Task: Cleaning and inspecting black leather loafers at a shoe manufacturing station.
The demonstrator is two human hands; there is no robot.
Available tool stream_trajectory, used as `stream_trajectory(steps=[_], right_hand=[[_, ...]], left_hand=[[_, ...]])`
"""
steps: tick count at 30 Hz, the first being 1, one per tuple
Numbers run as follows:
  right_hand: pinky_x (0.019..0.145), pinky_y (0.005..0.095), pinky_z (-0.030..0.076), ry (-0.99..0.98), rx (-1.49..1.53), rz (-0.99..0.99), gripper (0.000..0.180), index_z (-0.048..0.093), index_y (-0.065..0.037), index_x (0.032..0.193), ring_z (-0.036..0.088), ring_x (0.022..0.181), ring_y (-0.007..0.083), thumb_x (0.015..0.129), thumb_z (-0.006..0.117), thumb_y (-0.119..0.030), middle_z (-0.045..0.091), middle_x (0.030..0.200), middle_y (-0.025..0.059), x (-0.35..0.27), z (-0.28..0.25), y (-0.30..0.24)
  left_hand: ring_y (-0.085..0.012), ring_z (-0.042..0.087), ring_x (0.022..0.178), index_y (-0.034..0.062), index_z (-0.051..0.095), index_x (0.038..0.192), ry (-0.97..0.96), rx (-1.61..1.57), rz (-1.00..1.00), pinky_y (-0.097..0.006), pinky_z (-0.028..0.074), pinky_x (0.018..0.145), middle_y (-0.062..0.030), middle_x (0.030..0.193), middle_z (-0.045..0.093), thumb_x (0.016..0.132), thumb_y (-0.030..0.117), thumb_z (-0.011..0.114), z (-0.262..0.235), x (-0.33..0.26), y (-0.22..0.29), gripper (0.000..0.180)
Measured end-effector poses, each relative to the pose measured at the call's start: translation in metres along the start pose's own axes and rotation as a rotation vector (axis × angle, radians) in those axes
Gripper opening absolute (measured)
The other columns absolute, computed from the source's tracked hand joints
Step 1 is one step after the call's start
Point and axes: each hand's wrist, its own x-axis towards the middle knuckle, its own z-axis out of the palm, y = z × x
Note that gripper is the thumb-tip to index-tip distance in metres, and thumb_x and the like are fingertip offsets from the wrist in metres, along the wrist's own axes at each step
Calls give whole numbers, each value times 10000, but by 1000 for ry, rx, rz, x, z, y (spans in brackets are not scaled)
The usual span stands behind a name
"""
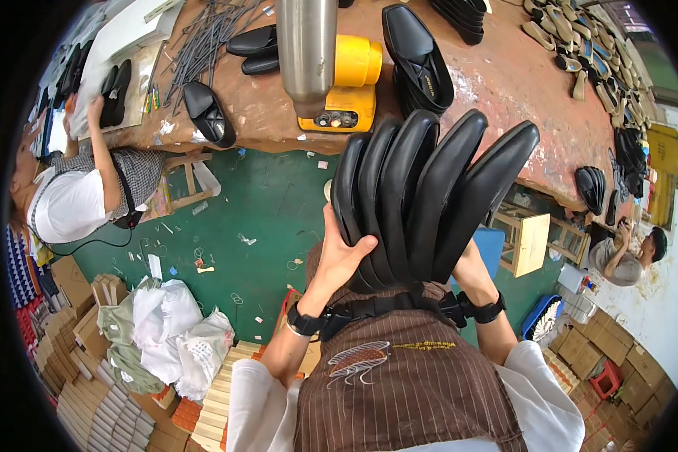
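Note:
Several black leather shoes (418, 200) stand fanned side by side in a nested stack between my two hands, close to my apron (403, 369). On the left side of the stack, my left hand (337, 248) is closed round it, its thumb lying across the nearest shoe. My right hand (471, 267) grips the other side low down; its fingers are hidden behind the shoes. Just past the stack, on the table, is a yellow machine (354, 83) with a steel cylinder (306, 49). Another stack of black shoes (422, 68) stands to its right.
The reddish table (505, 83) carries a single black shoe (209, 113), thin grey rods (211, 45) and many beige shoes (580, 38). A person (83, 188) works at the left, another (625, 252) at the far right. White bags (169, 324) and a wooden stool (527, 241) stand on the green floor.

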Motion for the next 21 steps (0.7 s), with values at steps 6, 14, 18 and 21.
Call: stream_trajectory(steps=[6, 14, 18, 21], right_hand=[[901, 315, 498, -189, 755, 248, 445, 449, 14, 1306, 574, 1077, 163, 889, 603, -21, 557, 1244, 60, -6, 6, 22], [913, 376, 511, 21, 653, 169, 356, 503, -7, 1268, 596, 1072, 237, 945, 555, -149, 577, 1241, 115, 0, 11, 50], [950, 414, 479, 194, 1098, 346, 364, 522, -20, 1248, 584, 1090, 256, 970, 502, -255, 577, 1258, 113, 1, -3, 53], [1017, 432, 413, 238, 1147, 288, 393, 530, -41, 1257, 540, 1160, 265, 963, 492, -299, 573, 1283, 88, -3, -25, 52]], left_hand=[[-301, 319, 1336, -19, 115, 1436, -35, 200, 11, -405, 262, 1102, -220, 1415, 320, 775, 478, 746, -4, 3, 14, 1040], [-261, 368, 1299, -17, 194, 1432, -10, 151, -66, -368, 291, 1085, -189, 1387, 378, 871, 375, 669, -8, 10, 20, 833], [-197, 452, 1230, 3, 260, 1419, 149, -123, -178, -339, 366, 1037, -127, 1331, 464, 935, 377, 586, -21, 14, 15, 693], [-208, 547, 1149, 8, 366, 1383, 41, -535, -328, -368, 444, 990, -120, 1298, 527, 940, 600, 391, -45, 12, 1, 740]])
